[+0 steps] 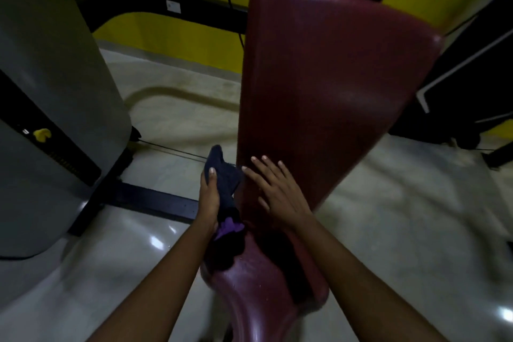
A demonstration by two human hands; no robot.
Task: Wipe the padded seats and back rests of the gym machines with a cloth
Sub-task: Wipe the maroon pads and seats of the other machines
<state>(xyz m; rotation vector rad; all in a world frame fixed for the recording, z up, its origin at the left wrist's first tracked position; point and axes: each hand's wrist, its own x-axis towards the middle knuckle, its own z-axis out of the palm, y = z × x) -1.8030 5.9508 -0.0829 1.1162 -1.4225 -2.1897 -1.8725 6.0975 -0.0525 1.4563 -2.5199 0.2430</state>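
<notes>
A long maroon padded back rest (327, 86) rises up the middle of the view, with the maroon padded seat (258, 286) below it near me. My left hand (208, 197) grips a dark navy cloth (226, 180) with a purple patch, held against the back rest's lower left edge. My right hand (274, 189) lies flat, fingers spread, on the lower part of the back rest, just right of the cloth. Both forearms reach in from the bottom of the view.
A grey weight-stack housing (52, 91) with a yellow selector pin (42, 134) stands at the left, on a black base frame (155, 203). A black curved bar (155, 5) and cable run behind. Black machine parts (472, 86) sit at right. Pale glossy floor surrounds the seat; yellow wall behind.
</notes>
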